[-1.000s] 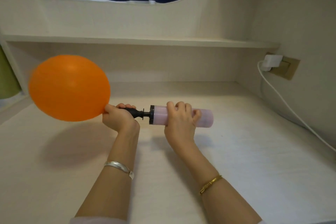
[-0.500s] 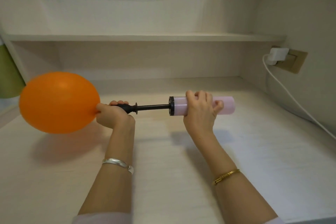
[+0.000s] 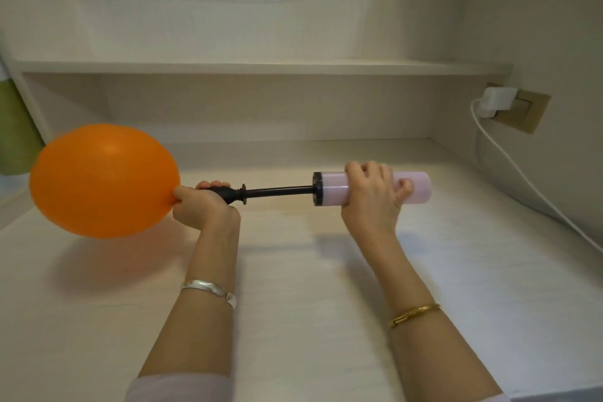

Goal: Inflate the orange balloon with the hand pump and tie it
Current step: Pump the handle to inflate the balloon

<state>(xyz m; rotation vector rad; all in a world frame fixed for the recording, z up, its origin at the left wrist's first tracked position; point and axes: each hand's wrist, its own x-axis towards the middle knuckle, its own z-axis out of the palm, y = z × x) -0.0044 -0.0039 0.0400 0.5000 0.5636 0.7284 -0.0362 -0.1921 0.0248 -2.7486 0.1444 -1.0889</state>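
Observation:
An inflated orange balloon (image 3: 104, 179) hangs above the desk at the left. Its neck is hidden inside my left hand (image 3: 202, 206), which pinches it onto the black nozzle of the hand pump. The pump's black rod (image 3: 277, 191) is drawn far out, level and pointing left. My right hand (image 3: 372, 199) wraps the pale pink barrel (image 3: 332, 188) of the pump, right of centre. Both hands are held above the desk.
A pale wooden desk (image 3: 310, 271) spreads below, with a shelf (image 3: 261, 66) across the back. On the right wall a white charger (image 3: 497, 101) sits in a socket, and its cable (image 3: 535, 186) trails down along the wall. A green object (image 3: 13, 130) shows at the far left.
My right hand has pulled the pink barrel to the right, so the black rod has slid out from short to long. The balloon has dropped lower and further left.

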